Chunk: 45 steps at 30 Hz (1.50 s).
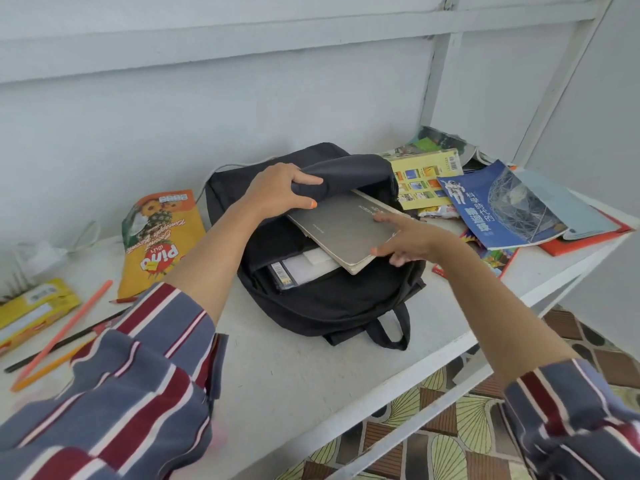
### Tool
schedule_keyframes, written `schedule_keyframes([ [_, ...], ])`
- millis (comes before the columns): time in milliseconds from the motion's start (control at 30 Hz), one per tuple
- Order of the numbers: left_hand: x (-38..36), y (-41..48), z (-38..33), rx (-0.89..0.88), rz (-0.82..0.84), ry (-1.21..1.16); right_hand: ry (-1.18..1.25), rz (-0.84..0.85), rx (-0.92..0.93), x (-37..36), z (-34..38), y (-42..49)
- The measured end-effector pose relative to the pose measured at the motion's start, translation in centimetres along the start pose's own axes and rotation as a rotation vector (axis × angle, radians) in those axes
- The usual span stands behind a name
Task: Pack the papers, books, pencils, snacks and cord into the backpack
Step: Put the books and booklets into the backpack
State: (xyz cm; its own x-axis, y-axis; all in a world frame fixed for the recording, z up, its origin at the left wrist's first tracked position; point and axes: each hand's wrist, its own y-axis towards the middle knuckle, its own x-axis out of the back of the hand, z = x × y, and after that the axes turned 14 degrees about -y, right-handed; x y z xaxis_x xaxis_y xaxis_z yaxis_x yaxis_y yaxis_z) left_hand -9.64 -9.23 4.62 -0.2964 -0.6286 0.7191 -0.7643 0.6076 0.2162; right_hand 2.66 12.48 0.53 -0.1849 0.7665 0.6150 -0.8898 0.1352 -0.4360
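1. White shelf [311, 375] is set against a pale wall [207, 116]; patterned floor tiles [450, 427] are seen below its front edge.
2. A black backpack [329, 306] is laid flat on the shelf, with its opening turned upward and its carry loop toward the viewer.
3. The flap [346, 171] is held raised by the left hand [280, 192]. The thumb is laid over the fabric and the fingers are curled under it, so the flap is clamped.
4. A grey book [339, 230] is lodged partway in the opening. Its far end is covered by the flap; its near corner projects over the bag's edge.
5. The right hand [408, 240] is placed at the right edge of the grey book. The forefinger and thumb are stretched across the cover. The hand is blurred, so it cannot be told whether the book is gripped or only pressed.
6. White papers [311, 263] and a dark item with a barcode [282, 275] are seen inside the bag, below the grey book.
7. Right of the bag, a yellow book [426, 178], a blue book [502, 206] and a red book [588, 237] are stacked loosely, overlapping.
8. A small snack packet [436, 211] is wedged between the yellow book and the blue book.
9. Left of the bag, a snack bag [159, 237] is laid flat, near but not touching it.
10. At the far left, a yellow box [31, 310] and several pencils [65, 330] are scattered, partly hidden by the left sleeve [121, 393].
11. A white cord [83, 237] is seen behind the snack bag, against the wall.
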Motion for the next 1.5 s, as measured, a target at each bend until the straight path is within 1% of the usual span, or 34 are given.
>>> schedule_keyframes([
  [67,0.1,0.0,-0.1,-0.001,0.004,-0.003,-0.321,-0.039,0.045,0.7,-0.1,-0.6],
  [100,0.1,0.0,-0.1,0.001,0.006,-0.007,-0.419,-0.083,0.08,0.6,-0.2,-0.5],
  [200,0.2,0.1,-0.1,0.005,0.014,-0.021,-0.648,-0.248,0.165,-0.6,-0.4,0.0],
  [267,0.2,0.1,-0.1,0.01,0.02,-0.029,-0.838,-0.418,0.173,-1.3,-0.8,0.5],
  [300,0.3,0.1,-0.1,0.012,0.022,-0.035,-0.918,-0.498,0.201,-1.5,-1.0,0.6],
  [333,0.3,0.1,-0.1,0.014,0.025,-0.04,-0.965,-0.541,0.263,-1.6,-1.3,0.8],
  [367,0.4,0.1,-0.1,0.016,0.028,-0.044,-0.974,-0.538,0.341,-1.7,-1.5,1.1],
  [400,0.4,0.2,-0.2,0.017,0.03,-0.044,-0.957,-0.501,0.398,-1.9,-1.7,1.4],
  [433,0.5,0.2,-0.2,0.016,0.032,-0.043,-0.933,-0.456,0.417,-2.1,-1.9,1.7],
  [500,0.5,0.3,-0.2,0.018,0.037,-0.041,-0.917,-0.424,0.381,-2.6,-1.9,2.4],
  [700,0.7,0.3,0.1,0.042,0.049,-0.092,-0.914,-0.513,0.341,-3.2,-0.3,4.6],
  [767,0.8,0.3,0.1,0.048,0.054,-0.111,-0.875,-0.524,0.339,-3.1,-0.1,5.2],
  [833,0.8,0.3,0.1,0.051,0.058,-0.129,-0.764,-0.499,0.359,-3.0,-0.1,5.6],
  [933,0.9,0.4,0.2,0.06,0.067,-0.148,-0.603,-0.424,0.447,-2.9,-0.5,6.0],
  [1067,1.0,0.6,0.4,0.059,0.071,-0.149,-0.571,-0.433,0.501,-2.7,-0.6,6.6],
  [1233,1.0,0.8,0.5,0.054,0.077,-0.159,-0.511,-0.386,0.522,-2.3,0.1,7.6],
  [1500,1.2,0.8,0.5,0.068,0.087,-0.186,-0.529,-0.402,0.532,-2.3,1.0,9.4],
])
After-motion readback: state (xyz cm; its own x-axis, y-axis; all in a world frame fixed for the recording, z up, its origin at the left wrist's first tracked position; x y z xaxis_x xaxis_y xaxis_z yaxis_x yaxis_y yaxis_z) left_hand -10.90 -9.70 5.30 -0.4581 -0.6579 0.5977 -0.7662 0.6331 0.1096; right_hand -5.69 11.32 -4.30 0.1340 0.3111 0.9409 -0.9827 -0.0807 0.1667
